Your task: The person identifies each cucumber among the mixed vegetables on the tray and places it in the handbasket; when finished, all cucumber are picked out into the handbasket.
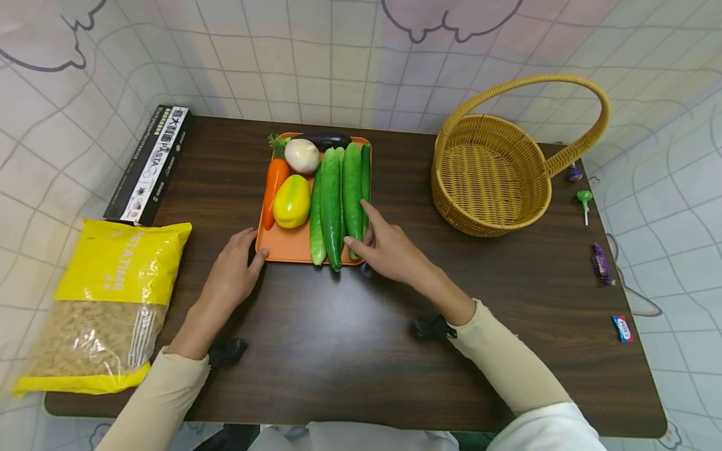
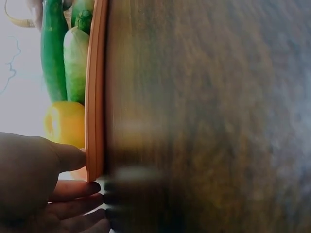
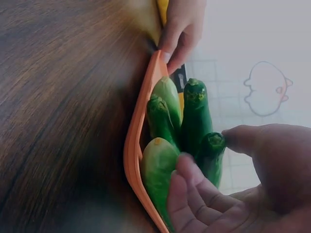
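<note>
An orange tray (image 1: 287, 244) holds several green cucumbers (image 1: 331, 207), a yellow bell pepper (image 1: 291, 202), a carrot (image 1: 275, 185), a white round vegetable (image 1: 302, 156) and a dark eggplant (image 1: 324, 140). My left hand (image 1: 234, 266) grips the tray's near left corner, thumb on the rim and fingers along the outside. At the tray's near right side, my right hand (image 1: 392, 247) has thumb and fingers on either side of a cucumber (image 3: 212, 150) near its end. In the right wrist view, the thumb touches that cucumber's tip; part of its body is hidden by the fingers.
A wicker basket (image 1: 491, 175) with a tall handle stands at the back right. Left of the tray lie a pasta bag (image 1: 113, 307) and a black pasta box (image 1: 149, 166). Along the right table edge are a green lollipop (image 1: 585, 198) and several wrapped sweets (image 1: 601, 263).
</note>
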Tool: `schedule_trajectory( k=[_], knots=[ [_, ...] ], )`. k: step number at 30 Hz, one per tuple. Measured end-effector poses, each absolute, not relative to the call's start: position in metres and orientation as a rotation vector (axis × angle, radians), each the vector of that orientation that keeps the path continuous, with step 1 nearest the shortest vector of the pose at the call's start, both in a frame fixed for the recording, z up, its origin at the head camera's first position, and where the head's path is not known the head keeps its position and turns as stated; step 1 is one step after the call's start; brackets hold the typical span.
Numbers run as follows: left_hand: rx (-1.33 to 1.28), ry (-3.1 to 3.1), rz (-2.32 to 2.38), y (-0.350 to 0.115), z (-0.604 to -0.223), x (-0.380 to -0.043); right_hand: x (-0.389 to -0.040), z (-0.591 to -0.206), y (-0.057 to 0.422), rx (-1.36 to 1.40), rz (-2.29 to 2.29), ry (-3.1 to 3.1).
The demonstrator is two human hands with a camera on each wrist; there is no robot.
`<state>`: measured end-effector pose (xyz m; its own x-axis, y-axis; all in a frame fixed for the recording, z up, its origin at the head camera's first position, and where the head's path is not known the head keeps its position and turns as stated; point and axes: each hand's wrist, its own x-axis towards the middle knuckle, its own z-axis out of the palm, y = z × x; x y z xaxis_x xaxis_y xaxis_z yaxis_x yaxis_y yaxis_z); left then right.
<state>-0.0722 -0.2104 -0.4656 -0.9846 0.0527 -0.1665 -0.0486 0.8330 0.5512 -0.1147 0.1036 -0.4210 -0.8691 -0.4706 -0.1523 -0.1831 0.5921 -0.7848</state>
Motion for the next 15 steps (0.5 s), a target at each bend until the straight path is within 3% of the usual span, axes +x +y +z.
schedule_trajectory(
  k=[15],
  knots=[
    [0.015,2.824,0.844,-0.2116,-0.4656,-0.0707,-0.1178,-0.4268,0.0976,-0.444,-1.204,2.458]
  ],
)
